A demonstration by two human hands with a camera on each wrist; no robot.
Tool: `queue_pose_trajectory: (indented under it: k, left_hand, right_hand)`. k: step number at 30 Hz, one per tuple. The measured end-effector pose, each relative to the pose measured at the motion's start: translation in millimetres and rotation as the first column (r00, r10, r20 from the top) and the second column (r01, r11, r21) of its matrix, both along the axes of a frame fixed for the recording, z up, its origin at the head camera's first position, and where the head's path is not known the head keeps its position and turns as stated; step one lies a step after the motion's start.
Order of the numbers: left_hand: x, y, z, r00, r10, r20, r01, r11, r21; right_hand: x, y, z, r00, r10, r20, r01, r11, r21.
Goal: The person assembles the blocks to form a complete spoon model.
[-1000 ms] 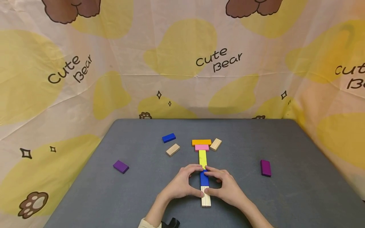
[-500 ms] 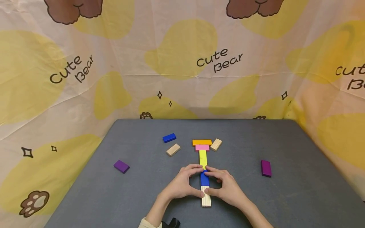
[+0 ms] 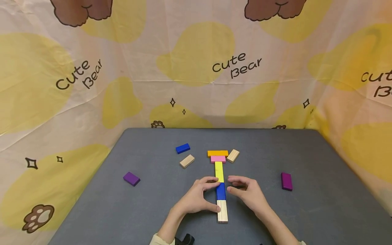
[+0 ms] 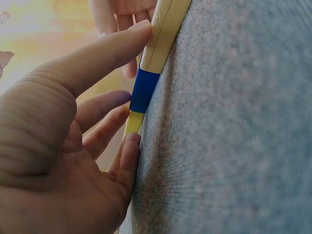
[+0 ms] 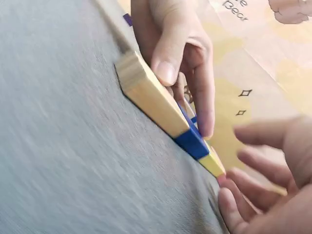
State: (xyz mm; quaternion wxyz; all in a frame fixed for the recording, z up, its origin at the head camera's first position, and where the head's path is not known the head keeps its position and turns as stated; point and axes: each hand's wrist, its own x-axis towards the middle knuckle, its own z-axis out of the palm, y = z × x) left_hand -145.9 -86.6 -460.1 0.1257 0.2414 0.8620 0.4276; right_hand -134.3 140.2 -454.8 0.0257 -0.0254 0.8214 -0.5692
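A straight row of wooden blocks runs away from me on the table: a plain block [image 3: 223, 216] nearest, then a blue block [image 3: 221, 192] and a yellow block [image 3: 219, 171]. Beyond them a pink block [image 3: 218, 159] and an orange block [image 3: 217, 153] lie crosswise. My left hand [image 3: 197, 197] touches the row from the left, its thumb on the plain block and its fingertips by the blue-yellow joint. To the right, my right hand [image 3: 249, 192] stands apart from the row, loosely bent and holding nothing. In the right wrist view the right hand [image 5: 278, 180] is blurred.
Another plain block [image 3: 233, 156] lies right of the orange one. Left of the row are a plain block [image 3: 187, 161] and a blue block [image 3: 182, 148]. Purple blocks lie far left [image 3: 131, 178] and far right [image 3: 286, 181] on the grey table [image 3: 321, 204].
My right hand has let go of the row and moved a little to the right. The left hand keeps its place, and the blocks stay in line.
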Motion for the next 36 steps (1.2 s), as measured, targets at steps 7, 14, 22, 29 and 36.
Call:
queue_pose_trajectory:
  k: [7,14,22,29,36]
  left_hand:
    - [0.8,1.0,1.8,1.000,0.009,0.010,-0.009,1.000,-0.007]
    - [-0.1,-0.9,2.6,1.000,0.001,0.010,-0.001,1.000,-0.012]
    - [0.8,-0.3,2.0,1.000,-0.001,0.009,0.001,1.000,-0.003]
    - [1.7,1.0,0.6,1.000,-0.006,0.003,0.005,1.000,0.008]
    - [1.2,1.0,0.2,1.000,0.003,0.004,-0.003,1.000,-0.002]
  right_hand:
    - [-41.4,16.7,0.8,0.980,-0.198,-0.009,0.198,0.979,0.042]
    - [-87.9,25.2,-5.2,0.974,-0.227,0.005,0.226,0.973,0.041]
    - [-110.8,26.9,-11.9,0.979,-0.192,-0.071,0.202,0.963,0.179]
    - [-118.6,32.8,-10.0,0.977,-0.188,-0.096,0.206,0.949,0.238]
    - [-151.9,39.6,0.2,0.992,-0.121,-0.041,0.122,0.992,0.037]
